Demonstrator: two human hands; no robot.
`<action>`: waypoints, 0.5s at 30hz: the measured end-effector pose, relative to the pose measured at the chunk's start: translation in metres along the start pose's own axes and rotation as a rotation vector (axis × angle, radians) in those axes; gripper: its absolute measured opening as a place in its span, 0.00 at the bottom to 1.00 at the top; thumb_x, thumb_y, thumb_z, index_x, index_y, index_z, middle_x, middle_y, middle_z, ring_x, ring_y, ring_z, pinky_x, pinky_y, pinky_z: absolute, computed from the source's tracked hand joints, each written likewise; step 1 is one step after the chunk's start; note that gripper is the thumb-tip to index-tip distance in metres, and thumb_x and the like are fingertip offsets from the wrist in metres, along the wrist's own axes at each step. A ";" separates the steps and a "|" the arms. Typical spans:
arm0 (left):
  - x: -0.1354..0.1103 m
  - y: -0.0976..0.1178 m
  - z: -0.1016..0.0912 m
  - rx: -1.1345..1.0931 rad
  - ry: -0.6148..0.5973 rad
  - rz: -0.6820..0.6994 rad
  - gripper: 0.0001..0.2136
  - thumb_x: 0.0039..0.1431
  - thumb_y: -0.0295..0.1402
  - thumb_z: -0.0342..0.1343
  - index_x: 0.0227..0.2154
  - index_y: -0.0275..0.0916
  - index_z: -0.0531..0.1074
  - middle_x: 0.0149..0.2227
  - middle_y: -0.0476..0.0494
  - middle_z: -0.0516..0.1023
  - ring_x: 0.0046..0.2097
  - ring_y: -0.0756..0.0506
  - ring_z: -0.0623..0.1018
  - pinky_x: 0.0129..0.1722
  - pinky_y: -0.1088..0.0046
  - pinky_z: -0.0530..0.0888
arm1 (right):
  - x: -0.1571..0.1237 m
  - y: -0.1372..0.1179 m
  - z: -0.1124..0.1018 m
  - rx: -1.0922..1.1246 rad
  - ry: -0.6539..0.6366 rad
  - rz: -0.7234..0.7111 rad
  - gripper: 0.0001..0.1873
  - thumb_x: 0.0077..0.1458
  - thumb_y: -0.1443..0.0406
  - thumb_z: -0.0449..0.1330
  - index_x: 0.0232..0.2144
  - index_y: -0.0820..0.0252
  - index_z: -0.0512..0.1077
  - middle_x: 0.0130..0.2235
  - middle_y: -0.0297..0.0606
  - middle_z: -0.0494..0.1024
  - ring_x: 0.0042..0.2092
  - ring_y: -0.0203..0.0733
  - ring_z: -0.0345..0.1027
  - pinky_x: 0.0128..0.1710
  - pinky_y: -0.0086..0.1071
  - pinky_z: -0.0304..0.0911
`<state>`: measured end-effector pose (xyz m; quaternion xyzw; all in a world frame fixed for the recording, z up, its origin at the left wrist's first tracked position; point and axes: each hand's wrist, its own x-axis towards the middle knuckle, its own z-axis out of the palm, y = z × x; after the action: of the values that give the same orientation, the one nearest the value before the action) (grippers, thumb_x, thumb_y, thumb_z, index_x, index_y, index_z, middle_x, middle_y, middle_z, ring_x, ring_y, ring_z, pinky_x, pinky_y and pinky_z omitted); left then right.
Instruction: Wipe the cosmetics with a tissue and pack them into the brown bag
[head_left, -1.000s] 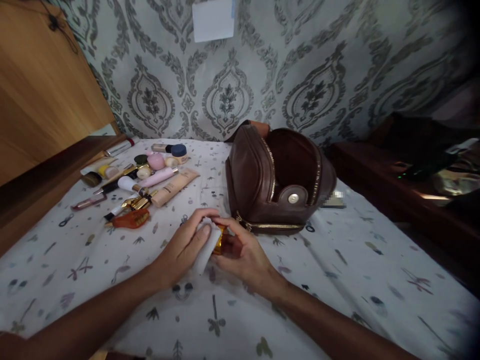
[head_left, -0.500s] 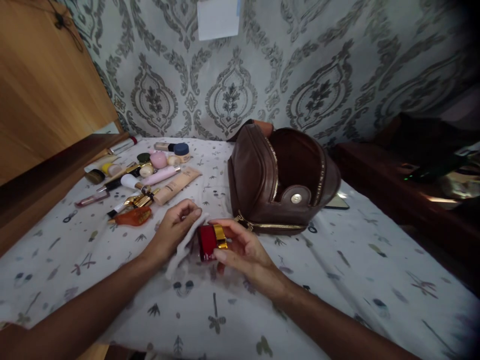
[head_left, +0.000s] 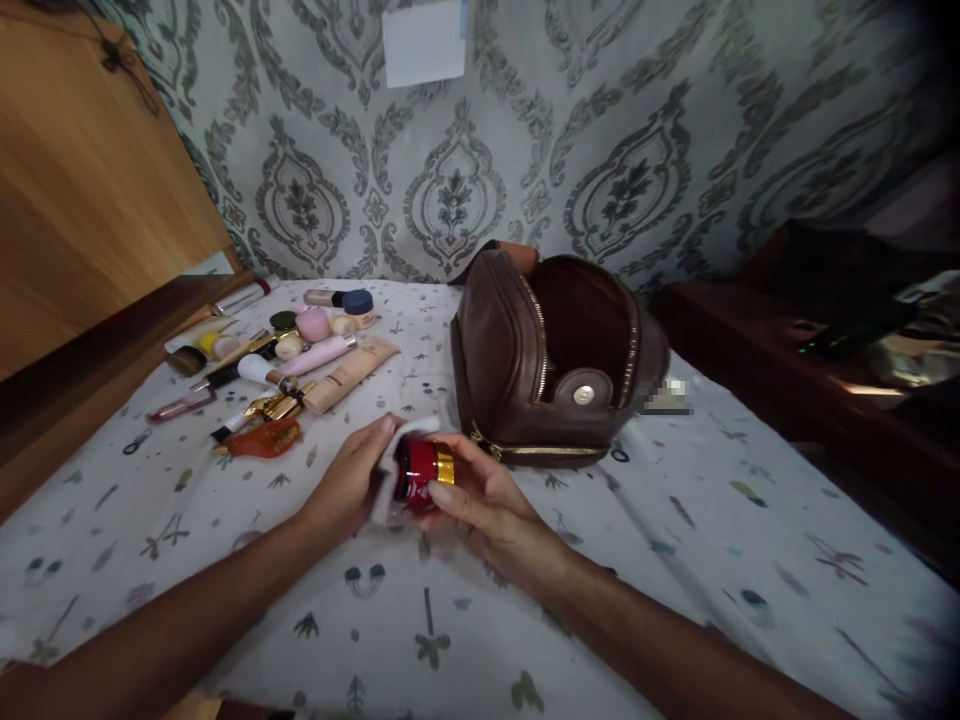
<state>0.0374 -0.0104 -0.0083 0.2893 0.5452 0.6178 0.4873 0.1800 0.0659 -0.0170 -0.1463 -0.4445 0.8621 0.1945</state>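
Observation:
A red cosmetic jar (head_left: 419,470) with a gold lid is gripped by my right hand (head_left: 491,500), thumb in front and fingers behind. My left hand (head_left: 352,475) is closed on a white cloth (head_left: 387,480) and presses it against the jar's left end. Part of the cloth curls over the top of the jar. Just behind my right hand stands a brown leather bag (head_left: 495,350), its zipped top gaping wide. To the left of my left hand lies an orange, leaf-shaped item (head_left: 264,438), beside a beige tube (head_left: 351,375).
Loose cosmetics spread over the left of the patterned cloth: a white-handled brush (head_left: 260,369), a pink sponge (head_left: 313,323), a blue-lidded jar (head_left: 358,308), a lip gloss tube (head_left: 180,405). A wooden panel (head_left: 97,190) bounds the left side, a patterned wall (head_left: 454,190) the back.
My left hand has moved right and brought the white cloth onto the end of the jar; before, the cloth hung beside it. The view has shifted slightly.

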 end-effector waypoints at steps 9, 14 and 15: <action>-0.009 0.003 -0.010 0.682 -0.030 0.338 0.21 0.66 0.53 0.41 0.38 0.41 0.70 0.30 0.50 0.72 0.34 0.46 0.71 0.38 0.71 0.69 | 0.003 0.000 -0.002 0.005 0.068 0.000 0.26 0.46 0.53 0.71 0.42 0.56 0.66 0.36 0.32 0.77 0.26 0.33 0.73 0.21 0.24 0.60; -0.007 0.004 -0.005 0.622 0.072 0.296 0.24 0.65 0.56 0.38 0.30 0.41 0.68 0.30 0.49 0.72 0.34 0.45 0.72 0.38 0.68 0.70 | 0.002 0.001 0.000 -0.109 0.107 -0.123 0.24 0.47 0.56 0.71 0.43 0.53 0.65 0.40 0.33 0.75 0.28 0.32 0.72 0.24 0.25 0.62; -0.007 0.004 -0.004 0.603 0.070 0.293 0.25 0.65 0.56 0.38 0.32 0.41 0.69 0.31 0.47 0.74 0.36 0.44 0.72 0.39 0.68 0.71 | 0.002 0.001 0.000 -0.134 0.132 -0.158 0.25 0.47 0.57 0.71 0.43 0.53 0.64 0.41 0.33 0.74 0.29 0.32 0.72 0.24 0.25 0.63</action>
<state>0.0351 -0.0187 -0.0043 0.4743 0.6723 0.5019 0.2667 0.1780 0.0666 -0.0179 -0.1800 -0.4973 0.8011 0.2803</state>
